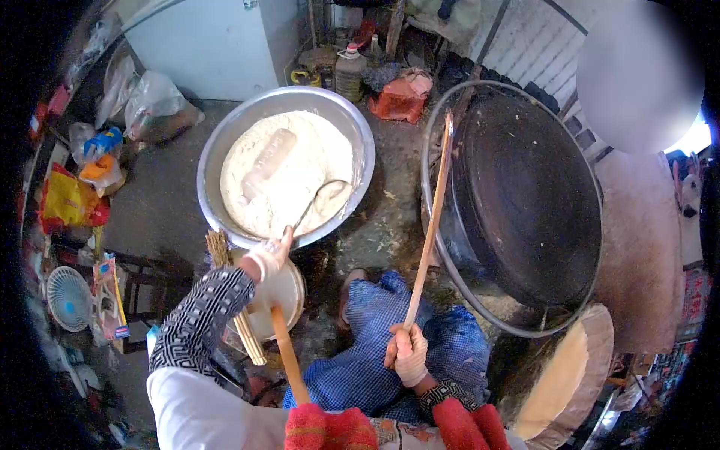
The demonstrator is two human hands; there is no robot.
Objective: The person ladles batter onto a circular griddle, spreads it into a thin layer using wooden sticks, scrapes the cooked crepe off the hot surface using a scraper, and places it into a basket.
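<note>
A large metal basin [211, 174] holds pale batter [300, 161], with a clear plastic bottle-like object [268, 161] lying in it. My left hand [271, 256] is closed on the handle of a metal ladle [309, 204] at the basin's near rim; the ladle's head rests in the batter. Closed round the lower end of a long wooden stick [433, 229] is my right hand [409, 356], in front of my knees. The stick's far end lies over the rim of a large round dark griddle [532, 199].
Below the basin stands a bucket [292, 289] with a wooden handle [289, 352] and a straw brush [244, 322] across it. A shallow round tray [600, 337] sits at lower right. Plastic bags [161, 109] lie at left, bottles [350, 73] behind.
</note>
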